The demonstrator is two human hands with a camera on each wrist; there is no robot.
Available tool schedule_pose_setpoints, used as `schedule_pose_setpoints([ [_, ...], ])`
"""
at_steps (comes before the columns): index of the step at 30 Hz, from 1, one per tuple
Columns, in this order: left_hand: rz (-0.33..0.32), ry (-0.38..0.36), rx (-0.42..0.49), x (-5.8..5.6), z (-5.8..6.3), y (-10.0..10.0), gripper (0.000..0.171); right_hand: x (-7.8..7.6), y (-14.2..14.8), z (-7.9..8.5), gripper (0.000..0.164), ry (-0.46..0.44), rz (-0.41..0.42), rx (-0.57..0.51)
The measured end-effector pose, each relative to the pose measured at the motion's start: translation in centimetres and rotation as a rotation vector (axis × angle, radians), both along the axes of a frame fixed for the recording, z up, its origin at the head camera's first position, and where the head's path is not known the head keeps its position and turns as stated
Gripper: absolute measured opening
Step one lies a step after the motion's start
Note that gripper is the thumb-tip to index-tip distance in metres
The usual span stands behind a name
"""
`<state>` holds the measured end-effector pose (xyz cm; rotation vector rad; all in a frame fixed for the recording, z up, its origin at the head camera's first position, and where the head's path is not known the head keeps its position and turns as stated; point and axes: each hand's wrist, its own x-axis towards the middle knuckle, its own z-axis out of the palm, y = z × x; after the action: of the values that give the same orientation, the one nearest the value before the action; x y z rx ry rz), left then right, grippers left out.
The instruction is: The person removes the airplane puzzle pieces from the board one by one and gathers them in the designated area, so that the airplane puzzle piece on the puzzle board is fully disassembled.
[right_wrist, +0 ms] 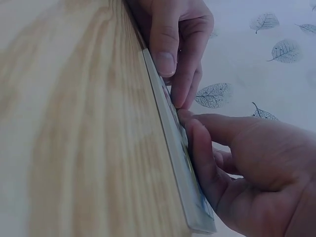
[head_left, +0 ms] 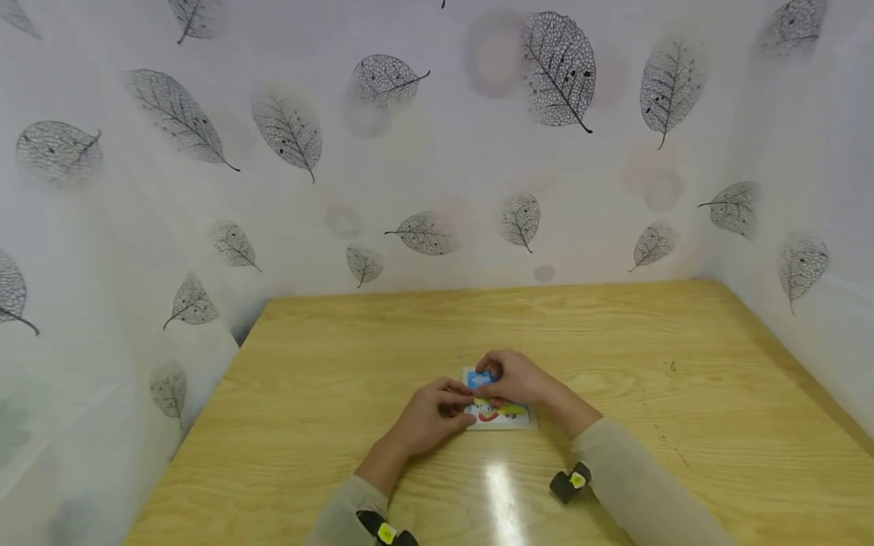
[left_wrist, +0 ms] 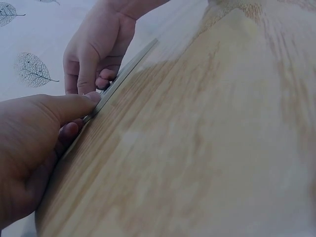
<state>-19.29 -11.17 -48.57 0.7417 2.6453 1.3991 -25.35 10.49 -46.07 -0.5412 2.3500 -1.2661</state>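
A small flat picture board with a white border and blue, yellow and red parts lies on the wooden table, under both hands. My left hand comes in from its left side, thumb at the near left edge and fingertips over the picture's middle. In the right wrist view the left thumb rests at the board's pale edge. My right hand reaches over the board from the right with bent fingers, its tips on the picture near the left fingertips. I cannot tell whether it pinches a separate piece.
The wooden table stretches out on all sides of the board. White cloth printed with grey leaves hangs behind the table and along its sides. A dark wrist camera sits at the right sleeve, another at the left.
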Motion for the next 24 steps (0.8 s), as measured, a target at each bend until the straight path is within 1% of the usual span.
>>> schedule_pose_setpoints([
  [1,0.002,-0.003,-0.001,-0.1,0.1,0.0,0.028,0.0,-0.1,0.1,0.035,0.011,-0.004,-0.001],
  [3,0.004,-0.012,-0.003,-0.1,0.1,-0.1,0.028,0.0,-0.2,0.2,0.036,0.029,0.001,0.008],
  [9,0.012,-0.027,-0.007,-0.1,0.1,0.0,0.027,0.5,-0.5,1.1,0.038,0.108,0.086,0.107],
  [12,0.005,-0.021,-0.008,0.0,0.1,0.0,0.028,0.7,-0.6,1.3,0.037,0.112,0.1,0.118],
  [18,0.011,-0.032,-0.011,0.1,0.1,-0.1,0.029,0.5,-0.6,0.8,0.034,0.068,0.079,0.079],
  [21,0.012,-0.038,-0.015,0.0,0.2,-0.1,0.029,0.4,-0.5,0.6,0.033,0.055,0.046,0.05],
  [24,0.006,-0.02,-0.007,-0.1,0.1,-0.1,0.029,0.4,-0.6,0.4,0.028,0.076,-0.001,0.044],
])
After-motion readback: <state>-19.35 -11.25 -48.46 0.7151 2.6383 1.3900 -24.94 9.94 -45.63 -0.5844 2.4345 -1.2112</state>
